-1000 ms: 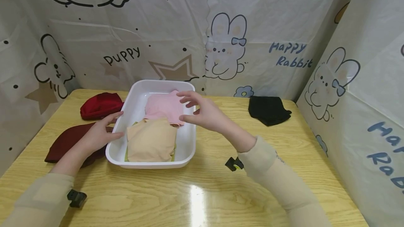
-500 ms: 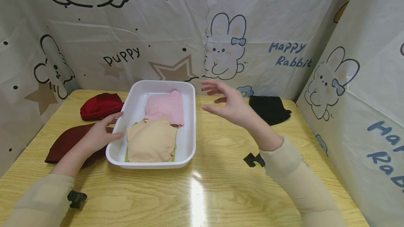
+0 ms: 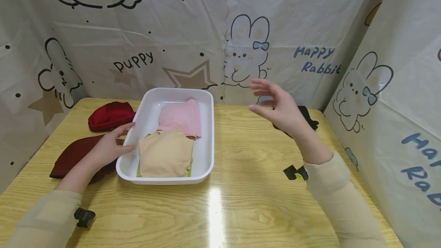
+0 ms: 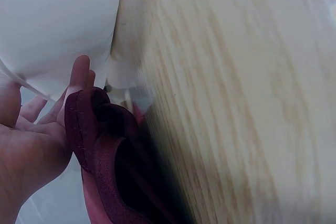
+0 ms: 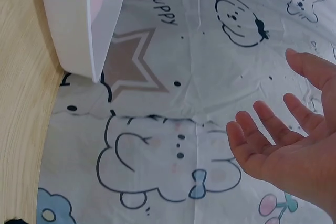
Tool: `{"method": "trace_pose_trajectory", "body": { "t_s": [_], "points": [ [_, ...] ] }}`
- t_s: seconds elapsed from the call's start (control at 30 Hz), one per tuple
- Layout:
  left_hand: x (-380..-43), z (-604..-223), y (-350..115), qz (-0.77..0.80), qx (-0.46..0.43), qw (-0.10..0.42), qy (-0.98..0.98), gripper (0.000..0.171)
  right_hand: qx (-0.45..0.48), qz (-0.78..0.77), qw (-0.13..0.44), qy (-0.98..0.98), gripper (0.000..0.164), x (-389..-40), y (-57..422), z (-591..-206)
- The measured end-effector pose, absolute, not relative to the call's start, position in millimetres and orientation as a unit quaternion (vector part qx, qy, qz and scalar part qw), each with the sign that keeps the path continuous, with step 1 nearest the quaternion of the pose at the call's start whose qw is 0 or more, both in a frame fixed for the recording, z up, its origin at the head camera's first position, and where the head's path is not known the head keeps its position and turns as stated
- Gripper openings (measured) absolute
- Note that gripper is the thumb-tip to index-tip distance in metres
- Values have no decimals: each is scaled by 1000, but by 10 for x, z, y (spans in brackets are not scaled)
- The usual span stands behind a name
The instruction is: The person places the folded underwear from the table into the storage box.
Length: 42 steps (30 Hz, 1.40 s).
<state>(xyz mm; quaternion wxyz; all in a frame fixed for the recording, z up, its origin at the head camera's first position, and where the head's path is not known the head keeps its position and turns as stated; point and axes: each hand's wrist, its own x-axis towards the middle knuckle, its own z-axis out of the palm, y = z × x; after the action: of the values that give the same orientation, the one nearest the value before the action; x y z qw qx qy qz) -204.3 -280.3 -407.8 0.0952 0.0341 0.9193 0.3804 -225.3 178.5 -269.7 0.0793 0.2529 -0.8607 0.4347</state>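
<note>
My left hand (image 3: 108, 148) rests at the left rim of a white plastic bin (image 3: 209, 152), its fingers extended and relaxed. In the left wrist view, the fingertips lie against the bin's outer wall (image 4: 58, 19). Inside the bin are a folded pink cloth (image 3: 179, 116) and, nearer me, a folded beige cloth (image 3: 165, 154) with a green edge showing beneath it. My right hand (image 3: 280, 108) hovers above the table's right side with fingers apart and nothing in it. It partly covers a folded black cloth item (image 3: 306, 116) in the head view.
A bright red cloth hat (image 3: 110, 116) sits left of the bin. A maroon hat (image 3: 74, 156) lies partly under my left forearm. The wooden table (image 3: 241, 209) is bordered by white printed cloth walls (image 3: 193, 22) at the back and sides.
My right hand has moved from over the bin's right rim rightward, to in front of the black cloth item. My left hand and the bin have stayed put.
</note>
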Motion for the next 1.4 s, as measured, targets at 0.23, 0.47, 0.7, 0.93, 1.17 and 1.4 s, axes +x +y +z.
{"method": "trace_pose_trajectory", "body": {
  "t_s": [0.23, 0.47, 0.7, 0.93, 1.17, 1.4],
  "points": [
    [-2041, -4076, -2798, 381, 31, 97, 919, 85, 220, 453, 101, -858, 62, -2343, 2010, -2730],
    [-2043, -4079, -2798, 379, 30, 98, 920, 85, 196, 467, 130, -852, 62, -2447, 2212, -2817],
    [-2040, -4074, -2800, 380, 35, 93, 920, 85, 172, 476, 155, -848, 62, -2568, 2387, -2932],
    [-2034, -4071, -2795, 380, 38, 93, 920, 84, 136, 484, 169, -848, 61, -2707, 2525, -3059],
    [-2031, -4063, -2789, 382, 36, 95, 919, 84, 95, 476, 168, -858, 62, -2839, 2679, -3188],
    [-2033, -4067, -2794, 380, 37, 95, 919, 84, 71, 477, 157, -862, 65, -2980, 2880, -3340]
  ]
}}
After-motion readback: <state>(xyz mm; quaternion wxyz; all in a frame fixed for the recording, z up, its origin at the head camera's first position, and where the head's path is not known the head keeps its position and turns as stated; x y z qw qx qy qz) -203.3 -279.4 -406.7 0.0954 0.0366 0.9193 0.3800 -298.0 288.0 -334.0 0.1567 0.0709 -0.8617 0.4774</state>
